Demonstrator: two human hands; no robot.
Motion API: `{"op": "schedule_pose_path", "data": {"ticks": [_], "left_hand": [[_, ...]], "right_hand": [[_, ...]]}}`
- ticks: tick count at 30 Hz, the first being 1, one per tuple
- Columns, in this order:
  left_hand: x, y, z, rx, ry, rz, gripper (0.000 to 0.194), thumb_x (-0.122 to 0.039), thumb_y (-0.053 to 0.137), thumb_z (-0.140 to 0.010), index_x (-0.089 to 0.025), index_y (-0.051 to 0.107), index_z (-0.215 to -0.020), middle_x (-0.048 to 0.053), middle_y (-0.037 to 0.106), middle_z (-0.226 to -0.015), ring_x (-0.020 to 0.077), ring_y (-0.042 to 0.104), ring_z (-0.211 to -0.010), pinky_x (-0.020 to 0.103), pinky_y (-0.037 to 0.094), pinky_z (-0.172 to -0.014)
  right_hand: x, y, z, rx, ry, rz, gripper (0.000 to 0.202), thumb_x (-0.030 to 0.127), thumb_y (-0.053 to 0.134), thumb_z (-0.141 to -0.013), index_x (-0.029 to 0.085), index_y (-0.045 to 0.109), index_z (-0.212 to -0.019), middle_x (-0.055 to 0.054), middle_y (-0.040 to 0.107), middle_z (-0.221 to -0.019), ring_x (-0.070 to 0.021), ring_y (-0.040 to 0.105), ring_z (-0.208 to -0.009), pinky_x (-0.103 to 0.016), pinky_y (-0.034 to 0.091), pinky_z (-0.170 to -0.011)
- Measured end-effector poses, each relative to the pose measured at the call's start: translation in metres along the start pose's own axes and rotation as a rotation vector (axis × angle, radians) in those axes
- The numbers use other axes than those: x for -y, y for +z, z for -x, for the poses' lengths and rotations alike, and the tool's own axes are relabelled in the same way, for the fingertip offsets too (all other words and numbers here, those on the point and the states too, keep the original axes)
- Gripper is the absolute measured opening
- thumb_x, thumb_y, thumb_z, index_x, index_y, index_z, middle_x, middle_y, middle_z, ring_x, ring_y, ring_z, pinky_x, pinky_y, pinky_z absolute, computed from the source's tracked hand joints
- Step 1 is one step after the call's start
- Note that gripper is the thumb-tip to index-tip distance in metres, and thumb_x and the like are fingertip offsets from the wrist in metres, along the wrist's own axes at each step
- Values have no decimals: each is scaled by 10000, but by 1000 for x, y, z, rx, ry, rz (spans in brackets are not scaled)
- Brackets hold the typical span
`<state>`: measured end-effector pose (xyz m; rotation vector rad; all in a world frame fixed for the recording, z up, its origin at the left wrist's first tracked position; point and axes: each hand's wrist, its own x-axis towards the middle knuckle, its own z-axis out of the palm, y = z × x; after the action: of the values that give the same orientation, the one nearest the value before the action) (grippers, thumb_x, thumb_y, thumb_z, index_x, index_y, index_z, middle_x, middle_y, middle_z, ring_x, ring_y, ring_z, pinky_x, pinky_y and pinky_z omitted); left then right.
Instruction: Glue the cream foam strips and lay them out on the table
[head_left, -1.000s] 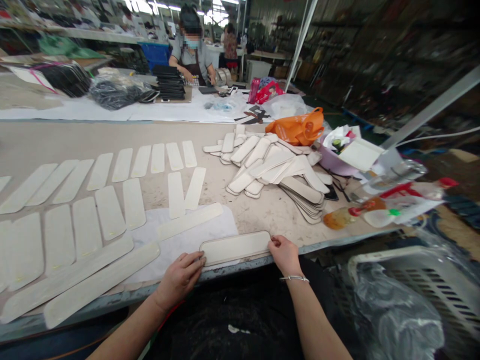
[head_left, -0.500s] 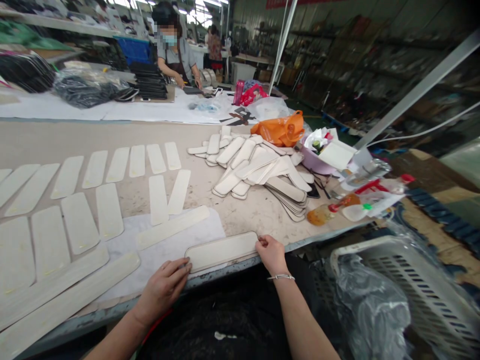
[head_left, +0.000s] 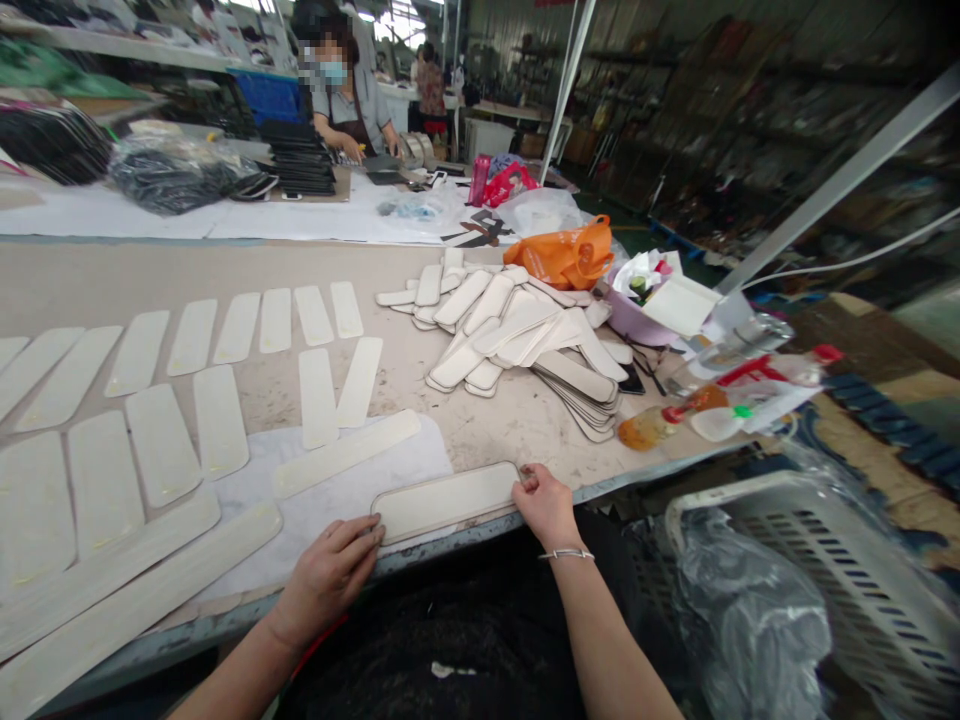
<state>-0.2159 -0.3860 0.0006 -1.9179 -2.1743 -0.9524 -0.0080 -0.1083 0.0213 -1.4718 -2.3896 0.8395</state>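
A long cream-white strip (head_left: pixel 448 502) with rounded corners and a thin dark edge lies at the table's front edge, partly over a pale sheet (head_left: pixel 262 450). My left hand (head_left: pixel 334 562) grips its left end, fingers together. At the opposite end, my right hand (head_left: pixel 545 508) pinches the corner between thumb and fingers; a bracelet circles that wrist. Just behind the held strip is another loose white strip (head_left: pixel 349 453). Several similar flat pieces (head_left: pixel 161 445) lie in rows on the left, some with yellowish smears near their lower ends.
A heap of dark-edged strips (head_left: pixel 510 320) covers the table's middle right. Beyond it sit an orange bag (head_left: pixel 562 255), a purple basin (head_left: pixel 637 320) and bottles (head_left: pixel 649 428). A plastic crate (head_left: pixel 832 540) stands lower right. Across the table, a masked person (head_left: pixel 352 105) works beside black stacked pieces (head_left: pixel 296 160).
Both hands keep the same hold on the strip, which has hardly moved. The view has shifted slightly. Across the table, the other person's hands have moved a little.
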Motion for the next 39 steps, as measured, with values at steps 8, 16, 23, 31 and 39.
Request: {"op": "schedule_pose_path", "data": {"ticks": [8,16,23,31,39], "left_hand": [[-4,-2,-2,12,-8,-3,221,-147,538,-880,-180,642,-1072,111,654,-1073,198,621,-936,345,538,-802],[-6,-3,-4,-6,-22,-4,207,-154,522,-888,-179,650,-1049,110,659,-1055,187,625,-941,332,539,-804],[-6,-2,-3,7,-30,-5,215,-164,515,-891,-186,650,-1057,109,659,-1058,190,628,-947,341,543,-806],[-1,2,0,9,-16,-9,220,-159,542,-881,-180,644,-1075,105,652,-1071,194,621,-944,341,541,-814],[-1,1,-2,-16,-1,-20,203,-188,528,-893,-197,648,-1057,95,650,-1063,187,627,-930,332,554,-815]], "right_hand": [[4,-3,3,17,-44,80,299,172,576,-783,188,607,-1080,42,627,-650,-158,606,-664,-245,388,-658],[8,-5,6,-4,-78,183,267,217,578,-796,213,627,-1058,25,621,-671,-170,592,-649,-256,384,-615],[-4,-10,7,-79,-150,218,330,323,587,-830,137,620,-1101,-67,629,-823,-221,598,-760,-314,466,-719],[27,14,45,-120,-660,105,473,329,412,-972,35,468,-1339,-198,483,-1337,-264,396,-1278,-408,349,-1077],[69,43,74,239,-906,240,662,449,473,-948,79,283,-1464,-115,184,-1534,-237,102,-1420,-455,139,-1166]]}}
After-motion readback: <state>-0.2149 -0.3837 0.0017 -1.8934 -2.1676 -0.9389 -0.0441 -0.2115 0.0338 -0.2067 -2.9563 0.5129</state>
